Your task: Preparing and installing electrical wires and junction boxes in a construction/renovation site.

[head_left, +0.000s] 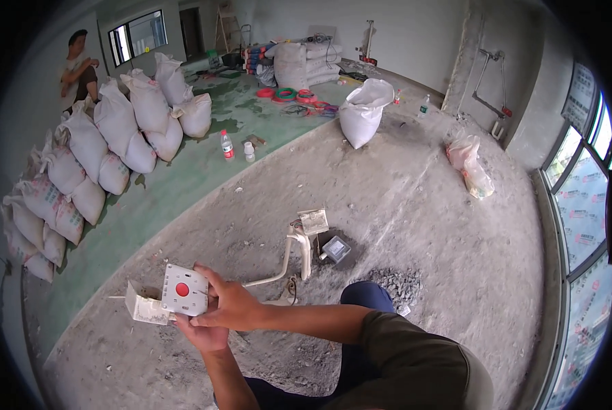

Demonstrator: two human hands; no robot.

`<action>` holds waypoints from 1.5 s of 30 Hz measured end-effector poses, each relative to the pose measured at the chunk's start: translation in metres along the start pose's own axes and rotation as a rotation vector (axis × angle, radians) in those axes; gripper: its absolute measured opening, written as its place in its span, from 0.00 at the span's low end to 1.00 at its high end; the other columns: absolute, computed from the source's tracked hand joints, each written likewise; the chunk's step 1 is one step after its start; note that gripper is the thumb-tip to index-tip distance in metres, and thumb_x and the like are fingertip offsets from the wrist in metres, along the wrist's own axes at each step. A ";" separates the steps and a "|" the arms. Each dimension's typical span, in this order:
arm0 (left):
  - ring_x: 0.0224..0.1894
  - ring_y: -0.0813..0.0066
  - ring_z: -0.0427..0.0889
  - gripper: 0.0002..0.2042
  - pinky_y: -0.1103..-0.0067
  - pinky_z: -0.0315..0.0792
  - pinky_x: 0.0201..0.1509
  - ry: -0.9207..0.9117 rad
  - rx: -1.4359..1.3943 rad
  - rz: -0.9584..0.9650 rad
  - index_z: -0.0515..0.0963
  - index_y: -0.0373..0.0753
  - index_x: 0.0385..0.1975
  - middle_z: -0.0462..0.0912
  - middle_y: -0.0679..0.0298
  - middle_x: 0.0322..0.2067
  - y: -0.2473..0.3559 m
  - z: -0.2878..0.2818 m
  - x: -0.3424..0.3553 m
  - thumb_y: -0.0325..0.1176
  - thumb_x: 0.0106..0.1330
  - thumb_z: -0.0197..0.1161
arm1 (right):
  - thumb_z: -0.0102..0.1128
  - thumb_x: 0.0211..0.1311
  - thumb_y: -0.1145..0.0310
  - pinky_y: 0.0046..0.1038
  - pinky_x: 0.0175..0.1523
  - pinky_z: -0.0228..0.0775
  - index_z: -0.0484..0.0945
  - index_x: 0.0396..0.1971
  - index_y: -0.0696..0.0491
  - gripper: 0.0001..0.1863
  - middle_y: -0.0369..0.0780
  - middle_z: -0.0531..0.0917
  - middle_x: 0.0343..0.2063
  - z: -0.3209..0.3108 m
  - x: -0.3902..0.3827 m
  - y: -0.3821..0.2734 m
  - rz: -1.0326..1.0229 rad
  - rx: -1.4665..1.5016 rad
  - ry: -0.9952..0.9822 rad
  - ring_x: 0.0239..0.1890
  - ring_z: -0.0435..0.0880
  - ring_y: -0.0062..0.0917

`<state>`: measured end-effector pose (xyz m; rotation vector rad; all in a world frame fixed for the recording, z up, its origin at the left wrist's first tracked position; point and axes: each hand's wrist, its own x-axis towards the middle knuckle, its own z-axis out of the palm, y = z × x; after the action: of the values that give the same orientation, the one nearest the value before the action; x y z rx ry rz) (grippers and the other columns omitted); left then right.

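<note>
A white square plastic plate (pixel 196 303) with a red round spot in its middle is tilted up between my hands. My right hand (pixel 241 305) grips its right edge, fingers bent around it. From below, my left hand (pixel 207 335) holds the lower edge, its fingers partly hidden behind the plate and the right hand. Just left of the plate is a dirty white square electrical box (pixel 144 305), partly covered by it. A second box (pixel 313 221) stands ahead on bent white conduit pipes (pixel 289 258). Beside it, a small grey metal-looking box (pixel 336 249) sits in a dark hollow.
Filled white sacks (pixel 125 130) line the left, where a person (pixel 80 72) sits. A bottle (pixel 227 145) and a small white container (pixel 249 152) stand on the green floor. Another white sack (pixel 366 113) and a plastic bag (pixel 470 166) lie ahead. Rubble (pixel 391 287) lies by my knee.
</note>
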<state>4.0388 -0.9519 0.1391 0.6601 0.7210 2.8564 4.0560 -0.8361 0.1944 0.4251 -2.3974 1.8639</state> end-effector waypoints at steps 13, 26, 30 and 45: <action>0.60 0.58 0.63 0.40 0.60 0.61 0.63 0.097 -0.263 0.151 0.51 0.38 0.64 0.61 0.53 0.60 0.017 -0.002 0.012 0.55 0.59 0.60 | 0.45 0.63 0.78 0.35 0.49 0.69 0.45 0.61 0.50 0.30 0.49 0.75 0.46 -0.019 0.003 -0.009 -0.292 -0.017 -0.177 0.43 0.80 0.38; 0.53 0.63 0.67 0.40 0.66 0.68 0.54 -0.006 -0.234 0.095 0.55 0.36 0.62 0.66 0.57 0.54 0.023 0.005 0.009 0.58 0.58 0.57 | 0.56 0.60 0.70 0.28 0.27 0.73 0.75 0.40 0.54 0.09 0.41 0.83 0.25 -0.042 0.004 -0.015 -0.313 -0.233 -0.111 0.22 0.83 0.29; 0.53 0.63 0.68 0.40 0.66 0.70 0.52 -0.089 -0.157 0.067 0.55 0.37 0.62 0.65 0.57 0.56 0.022 -0.002 0.007 0.60 0.59 0.55 | 0.58 0.59 0.67 0.29 0.28 0.73 0.75 0.37 0.54 0.09 0.41 0.83 0.25 -0.042 0.008 -0.011 -0.443 -0.237 -0.099 0.25 0.84 0.33; 0.52 0.63 0.69 0.38 0.67 0.67 0.55 0.068 -0.206 0.045 0.59 0.37 0.60 0.67 0.56 0.52 0.017 0.011 0.007 0.59 0.56 0.56 | 0.67 0.51 0.72 0.21 0.32 0.70 0.78 0.32 0.57 0.09 0.39 0.82 0.25 -0.044 0.009 -0.023 -0.373 -0.016 0.068 0.27 0.81 0.21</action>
<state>4.0367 -0.9607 0.1584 0.5585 0.4158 2.9523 4.0489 -0.8005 0.2291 0.7361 -2.1087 1.6638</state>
